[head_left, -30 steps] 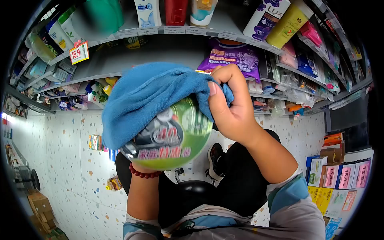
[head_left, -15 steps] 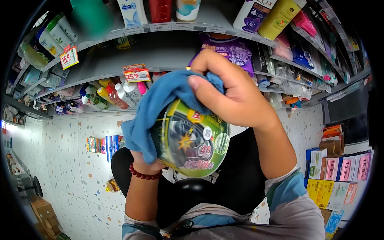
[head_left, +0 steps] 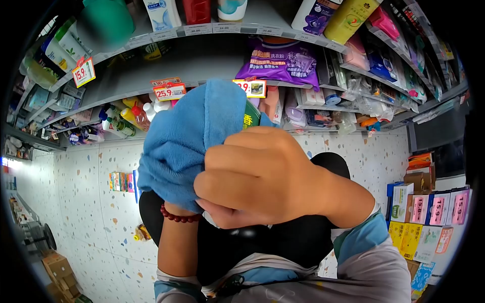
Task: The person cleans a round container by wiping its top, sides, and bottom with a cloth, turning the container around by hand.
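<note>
A blue cloth (head_left: 177, 131) is draped over a green-labelled container (head_left: 251, 118), of which only a narrow strip shows beside the cloth. My right hand (head_left: 252, 174) is closed with curled fingers on the cloth, in front of the container, back of the hand towards me. Below the cloth, my left hand (head_left: 178, 208) shows little more than its wrist, with a dark red bead bracelet (head_left: 178, 217). Its fingers are hidden behind cloth and container, which it appears to hold up from the left. Both hands are above my bent knees.
Ahead are curved grey shelves (head_left: 121, 91) with bottles and price tags. A purple washing-powder bag (head_left: 280, 63) lies on the middle shelf. Priced boxes (head_left: 429, 217) are stacked at right, cartons (head_left: 58, 270) at lower left. Small packages (head_left: 121, 182) stand on the speckled floor (head_left: 83, 202).
My right hand has come down from the container's upper edge to its near side. The cloth now covers most of the container, whose label was in plain sight before.
</note>
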`<act>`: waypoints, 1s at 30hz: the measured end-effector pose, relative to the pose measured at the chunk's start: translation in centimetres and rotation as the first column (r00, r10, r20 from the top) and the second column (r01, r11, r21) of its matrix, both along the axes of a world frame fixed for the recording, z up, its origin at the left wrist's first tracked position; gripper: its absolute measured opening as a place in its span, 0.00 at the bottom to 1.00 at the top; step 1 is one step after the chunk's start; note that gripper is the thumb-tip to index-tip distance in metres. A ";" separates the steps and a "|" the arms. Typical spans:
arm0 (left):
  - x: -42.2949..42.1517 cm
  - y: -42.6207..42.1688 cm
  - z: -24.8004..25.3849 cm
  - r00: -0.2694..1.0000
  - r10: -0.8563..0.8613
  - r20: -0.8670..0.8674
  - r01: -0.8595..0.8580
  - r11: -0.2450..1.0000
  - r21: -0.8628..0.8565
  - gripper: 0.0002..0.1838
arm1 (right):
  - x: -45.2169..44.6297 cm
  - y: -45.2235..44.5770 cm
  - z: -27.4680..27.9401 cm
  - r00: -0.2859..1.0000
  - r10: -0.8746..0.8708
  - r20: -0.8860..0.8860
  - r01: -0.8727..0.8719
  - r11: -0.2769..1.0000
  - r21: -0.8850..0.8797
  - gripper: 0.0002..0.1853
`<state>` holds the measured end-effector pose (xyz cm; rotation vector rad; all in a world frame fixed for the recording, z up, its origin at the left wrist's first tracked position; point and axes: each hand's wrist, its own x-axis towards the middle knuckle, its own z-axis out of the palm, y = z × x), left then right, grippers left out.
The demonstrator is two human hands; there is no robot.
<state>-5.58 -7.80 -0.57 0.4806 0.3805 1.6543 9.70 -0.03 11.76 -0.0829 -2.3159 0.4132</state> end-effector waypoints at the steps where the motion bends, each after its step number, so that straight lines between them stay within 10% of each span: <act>1: -0.1 0.0 0.1 1.000 -0.019 0.003 0.019 1.000 -0.002 0.44 | 0.1 0.1 0.1 1.000 0.010 -0.012 -0.010 1.000 0.000 0.10; 12: 0.5 0.7 2.1 0.993 0.120 0.009 -0.121 0.992 0.036 0.45 | 0.2 4.0 0.4 0.967 -0.254 0.005 0.251 0.950 -0.185 0.08; 15: 0.0 0.4 2.3 0.963 0.003 0.270 -0.039 0.991 0.127 0.43 | 0.7 5.0 -0.1 0.965 -0.258 0.056 0.264 0.937 -0.227 0.09; 19: -0.8 -0.1 2.3 0.950 0.250 0.186 -0.224 0.963 -0.152 0.42 | 1.4 4.3 0.0 0.966 -0.191 0.173 0.234 0.931 -0.281 0.08; 30: -0.9 0.0 2.1 0.961 0.119 0.248 -0.122 0.992 -0.001 0.34 | 0.2 -0.1 0.7 0.992 -0.107 0.070 0.115 0.985 -0.128 0.07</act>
